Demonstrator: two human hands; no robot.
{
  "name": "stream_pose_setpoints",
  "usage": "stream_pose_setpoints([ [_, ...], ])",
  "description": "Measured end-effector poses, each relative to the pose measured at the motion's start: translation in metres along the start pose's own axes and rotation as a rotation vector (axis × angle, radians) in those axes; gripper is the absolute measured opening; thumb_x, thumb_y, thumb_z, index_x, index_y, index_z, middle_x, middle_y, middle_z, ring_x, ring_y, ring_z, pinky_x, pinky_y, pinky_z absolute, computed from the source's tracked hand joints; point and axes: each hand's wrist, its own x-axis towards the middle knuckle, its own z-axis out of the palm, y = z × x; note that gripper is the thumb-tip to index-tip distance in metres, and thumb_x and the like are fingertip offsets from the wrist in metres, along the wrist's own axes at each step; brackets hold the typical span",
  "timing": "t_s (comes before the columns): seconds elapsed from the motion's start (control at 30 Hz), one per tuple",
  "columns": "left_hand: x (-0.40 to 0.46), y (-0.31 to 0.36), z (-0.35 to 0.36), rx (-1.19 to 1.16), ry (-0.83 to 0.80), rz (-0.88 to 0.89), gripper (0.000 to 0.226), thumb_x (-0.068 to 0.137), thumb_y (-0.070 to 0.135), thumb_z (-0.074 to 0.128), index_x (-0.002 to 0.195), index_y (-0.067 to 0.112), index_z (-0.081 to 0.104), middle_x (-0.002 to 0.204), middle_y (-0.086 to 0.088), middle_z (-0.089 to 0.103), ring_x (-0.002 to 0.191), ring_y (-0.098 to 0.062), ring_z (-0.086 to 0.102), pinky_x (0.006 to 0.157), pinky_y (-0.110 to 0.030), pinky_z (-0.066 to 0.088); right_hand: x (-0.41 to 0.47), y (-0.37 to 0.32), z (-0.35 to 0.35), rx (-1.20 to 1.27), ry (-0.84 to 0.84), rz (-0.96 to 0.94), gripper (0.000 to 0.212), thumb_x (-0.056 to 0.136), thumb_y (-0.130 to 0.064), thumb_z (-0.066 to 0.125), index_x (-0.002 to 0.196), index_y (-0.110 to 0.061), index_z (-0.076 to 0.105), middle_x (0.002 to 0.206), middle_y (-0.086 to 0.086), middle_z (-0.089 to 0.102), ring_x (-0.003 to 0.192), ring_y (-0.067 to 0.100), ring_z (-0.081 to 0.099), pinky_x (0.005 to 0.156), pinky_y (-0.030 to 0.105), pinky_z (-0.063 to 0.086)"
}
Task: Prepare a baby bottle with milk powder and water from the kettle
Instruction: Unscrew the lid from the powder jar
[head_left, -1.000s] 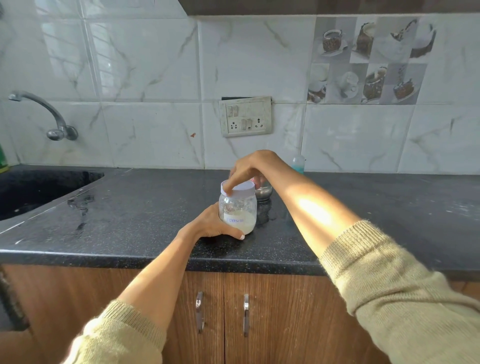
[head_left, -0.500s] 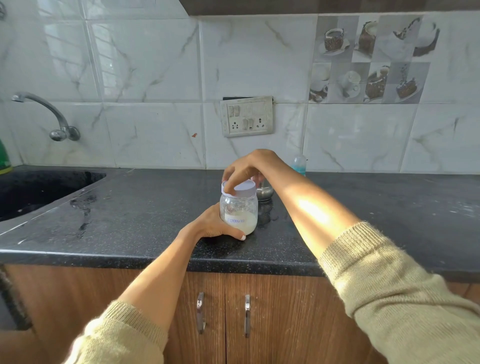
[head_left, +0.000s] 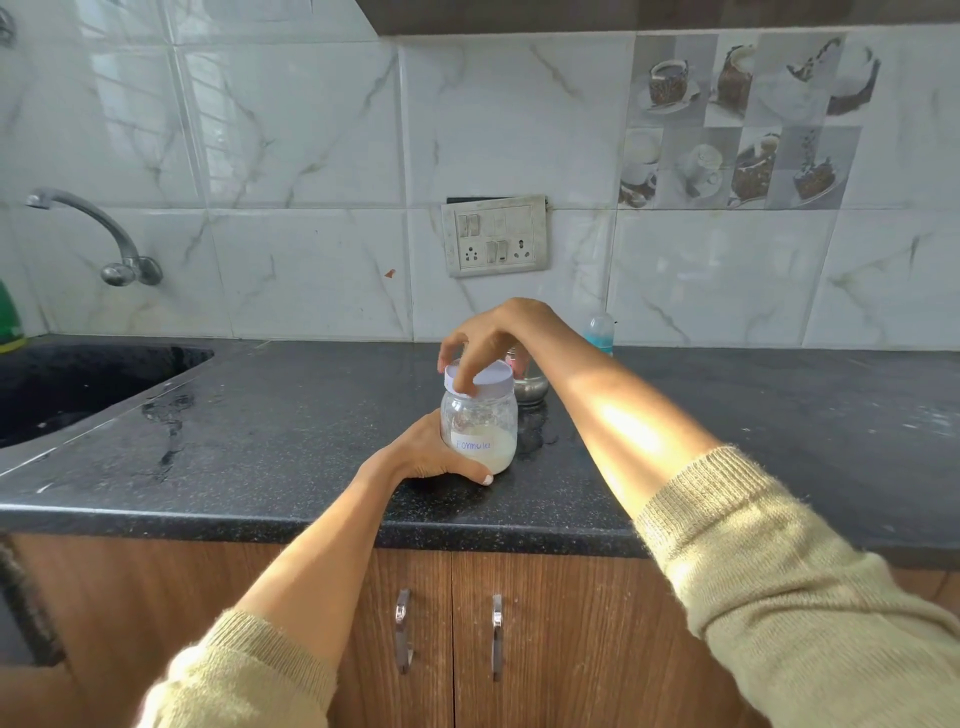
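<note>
The left hand (head_left: 426, 452) wraps the lower body of the formula jar (head_left: 479, 426), fingers curled round its far side and the thumb lying along the base nearest the counter edge. The right hand (head_left: 493, 332) arches over the jar from above; its fingertips (head_left: 460, 385) curl down and pinch the rim of the white lid (head_left: 485, 376), which sits on the jar's mouth. The jar stands upright on the black counter (head_left: 291, 447), pale powder filling its lower part behind a handwritten label. Just behind the jar sits a small steel vessel (head_left: 530, 387), and further behind, near the wall, a blue-tinted bottle (head_left: 600, 335), mostly hidden by the right forearm. Compared with half a second ago, both grips are unchanged and the jar stands in the same spot; the lid remains seated.
</note>
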Motion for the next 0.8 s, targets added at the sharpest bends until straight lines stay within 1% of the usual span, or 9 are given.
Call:
stream_pose_setpoints([
  [0.07,0.001,-0.001,-0.001,0.006,0.001,-0.006,0.087,0.04,0.039,0.091,0.119,0.031,0.054,0.11,0.013,0.066,0.105,-0.008,0.06,0.099,-0.038,0.047,0.002,-0.002,-0.001,0.025,-0.043,-0.025,0.065,0.079,-0.032,0.067,0.137,-0.04,0.041,0.151,-0.004,0.028,0.137,0.025,0.031,0.088,0.036,0.042],
  [0.13,0.001,-0.001,-0.001,0.013,0.001,-0.013,0.089,0.039,0.041,0.091,0.119,0.032,0.053,0.111,0.013,0.065,0.107,-0.008,0.059,0.1,-0.039,0.047,0.004,-0.004,-0.001,-0.028,-0.066,0.002,0.085,0.069,-0.054,0.073,0.142,-0.045,0.03,0.157,-0.006,0.018,0.143,0.027,0.023,0.105,0.044,0.035],
  [0.17,0.001,-0.001,-0.001,0.013,0.0,-0.015,0.09,0.039,0.041,0.091,0.12,0.032,0.053,0.112,0.013,0.065,0.107,-0.009,0.059,0.1,-0.038,0.047,0.003,-0.004,-0.001,-0.062,-0.069,0.026,0.092,0.066,-0.062,0.071,0.144,-0.045,0.026,0.159,-0.005,0.015,0.143,0.028,0.025,0.107,0.047,0.035],
  [0.23,0.001,-0.001,-0.001,0.007,-0.003,-0.012,0.089,0.04,0.04,0.091,0.12,0.032,0.053,0.111,0.013,0.065,0.106,-0.008,0.059,0.099,-0.038,0.047,0.005,-0.001,0.001,-0.049,-0.057,0.071,0.088,0.071,-0.066,0.065,0.145,-0.04,0.028,0.157,0.0,0.021,0.13,0.03,0.046,0.102,0.046,0.043],
  [0.27,0.001,-0.001,0.0,0.006,-0.003,-0.009,0.088,0.04,0.039,0.091,0.119,0.032,0.053,0.11,0.013,0.066,0.106,-0.008,0.06,0.099,-0.038,0.047,0.006,0.002,0.002,-0.019,-0.039,0.08,0.082,0.073,-0.065,0.064,0.143,-0.038,0.033,0.154,0.003,0.027,0.116,0.029,0.057,0.095,0.043,0.049],
  [0.33,0.001,-0.001,0.0,0.002,-0.005,0.001,0.087,0.04,0.039,0.091,0.118,0.032,0.054,0.109,0.013,0.067,0.105,-0.008,0.06,0.098,-0.038,0.048,0.01,0.007,0.005,0.037,0.003,0.059,0.069,0.072,-0.058,0.065,0.135,-0.038,0.043,0.145,0.002,0.037,0.103,0.026,0.064,0.086,0.038,0.055],
  [0.43,0.002,-0.002,-0.001,-0.008,-0.006,0.007,0.087,0.04,0.038,0.092,0.118,0.033,0.054,0.109,0.014,0.067,0.105,-0.008,0.061,0.098,-0.039,0.049,0.011,0.013,0.003,0.136,0.034,-0.011,0.062,0.069,-0.042,0.069,0.128,-0.041,0.048,0.137,-0.003,0.037,0.113,0.029,0.054,0.081,0.037,0.057],
  [0.57,0.001,-0.002,-0.001,-0.019,-0.014,0.015,0.085,0.042,0.036,0.092,0.118,0.032,0.055,0.109,0.013,0.068,0.105,-0.007,0.062,0.098,-0.037,0.048,0.009,0.02,-0.003,0.301,0.031,-0.095,0.062,0.07,-0.025,0.074,0.125,-0.038,0.048,0.131,0.003,0.039,0.116,0.031,0.051,0.082,0.042,0.058],
  [0.8,-0.002,-0.005,-0.009,-0.038,0.019,-0.029,0.083,0.04,0.033,0.09,0.116,0.028,0.058,0.109,0.012,0.068,0.104,-0.008,0.061,0.098,-0.034,0.047,0.016,0.048,0.01,0.686,0.145,-0.172,0.059,0.063,-0.018,0.074,0.114,-0.037,0.05,0.118,0.004,0.047,0.106,0.032,0.058,0.082,0.044,0.055],
])
